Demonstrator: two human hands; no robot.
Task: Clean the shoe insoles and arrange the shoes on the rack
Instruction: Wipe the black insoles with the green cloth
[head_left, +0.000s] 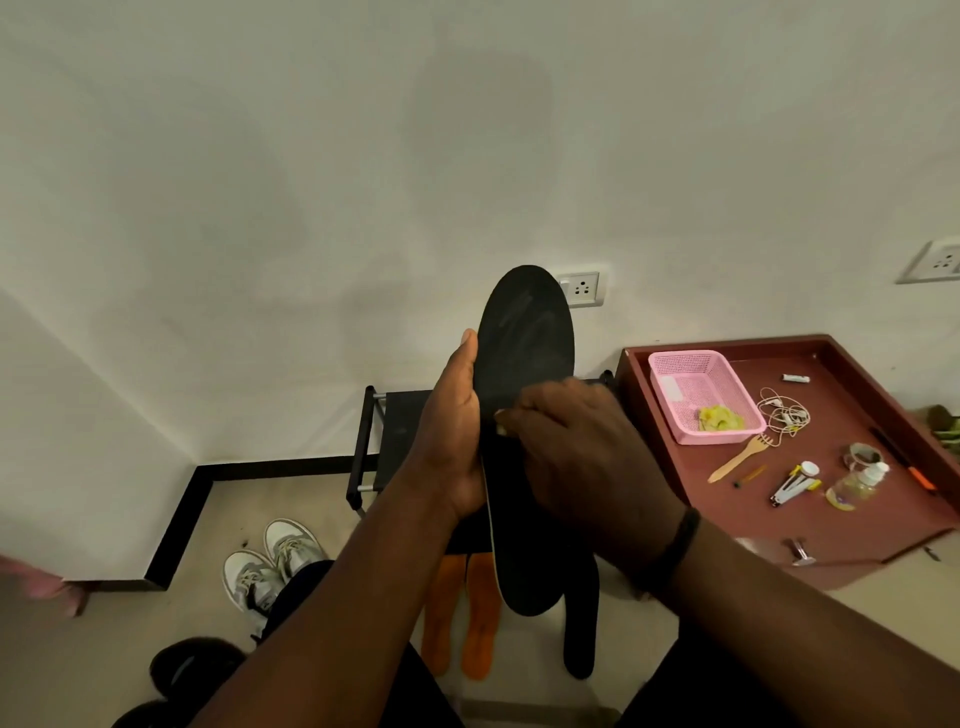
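The person holds a long black foam insole (524, 364) upright in front of the white wall, toe end up. The left hand (452, 431) grasps the insole at its left edge, thumb stretched up along the edge and the palm behind it. The right hand (576, 452) lies across the middle of the insole with the fingers curled, and it pinches a small pale piece of cloth or wipe (500, 422) against the black surface; only a little of this piece is visible. A dark band (678, 545) sits on the right wrist.

Behind the hands stands a low black metal shoe rack (374, 441) against the wall. On the beige floor below, two orange insoles (460, 623) lie side by side, and one more black insole (582, 634) lies just to their right. A pair of white and grey sneakers (270, 561) stands on the floor to the left, near a dark shoe (192, 665) at the bottom edge.

To the right is a dark red tray-like table with a raised rim (631, 395). In it sits a pink plastic woven basket (675, 410), which contains a crumpled yellow cloth (719, 418) in its near corner. Beside the basket, loose in the tray, lie white earphones with tangled wire (782, 413), a wooden fork (740, 460), a small clear bottle with white cap (857, 486) and a metal nail clipper (789, 491).
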